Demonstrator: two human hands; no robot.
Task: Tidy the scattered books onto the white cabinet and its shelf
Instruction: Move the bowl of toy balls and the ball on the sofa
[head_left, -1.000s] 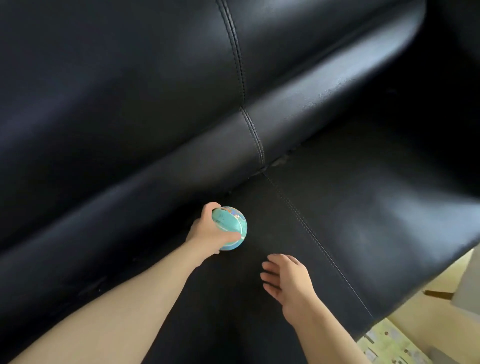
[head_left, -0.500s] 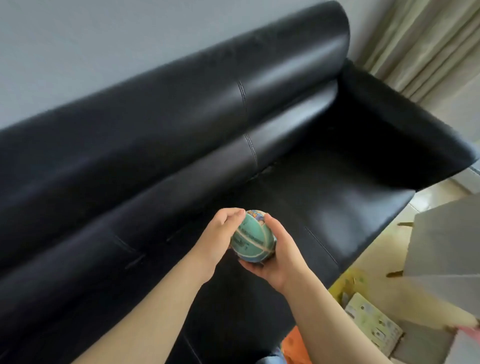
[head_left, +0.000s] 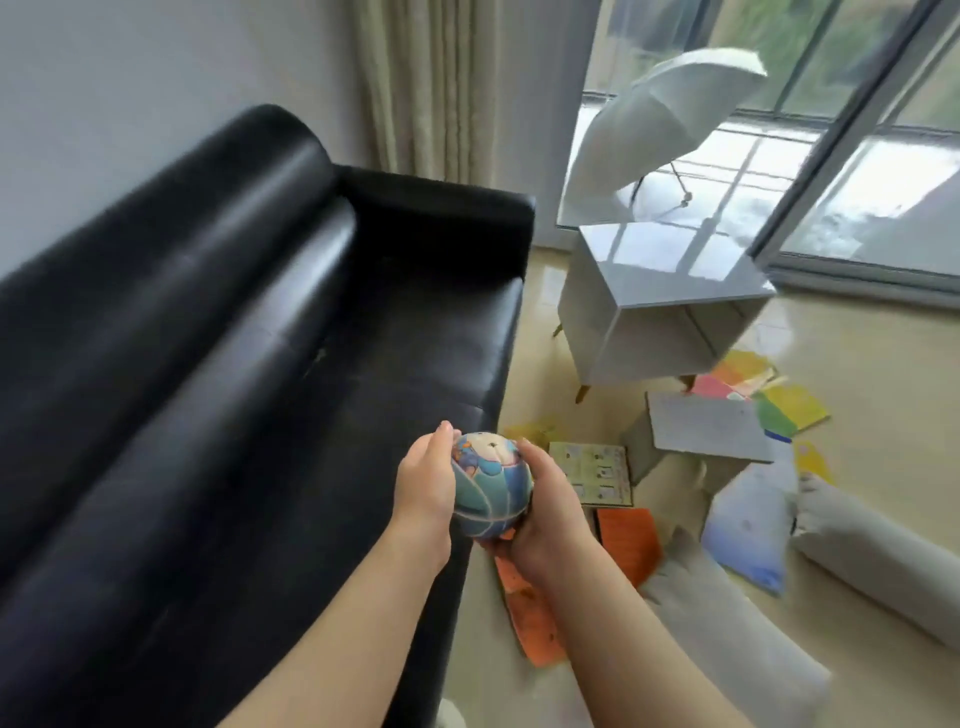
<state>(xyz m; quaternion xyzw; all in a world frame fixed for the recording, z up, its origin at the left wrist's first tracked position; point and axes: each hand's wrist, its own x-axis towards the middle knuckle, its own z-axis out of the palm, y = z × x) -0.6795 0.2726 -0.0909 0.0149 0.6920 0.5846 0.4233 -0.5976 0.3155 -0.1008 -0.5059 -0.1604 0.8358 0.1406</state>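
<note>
At the sofa (head_left: 260, 364) edge, left hand (head_left: 423, 486) and right hand (head_left: 545, 519) cup the ball (head_left: 491, 486) above books (head_left: 592, 473) strewn before the white cabinet (head_left: 670, 270)

**Hidden and unclear parts**

Below the right grip (head_left: 545, 512), an orange book (head_left: 626, 540) is partly covered by that grip and the ball (head_left: 491, 491); right of the grip, a blue-white item (head_left: 748, 525) is too blurred to identify; the sofa (head_left: 208, 364) runs off the left edge.

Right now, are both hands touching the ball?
Touching. The head view shows the left hand curved against the ball on its left side, and the right hand cupping its right side and underside.
</note>
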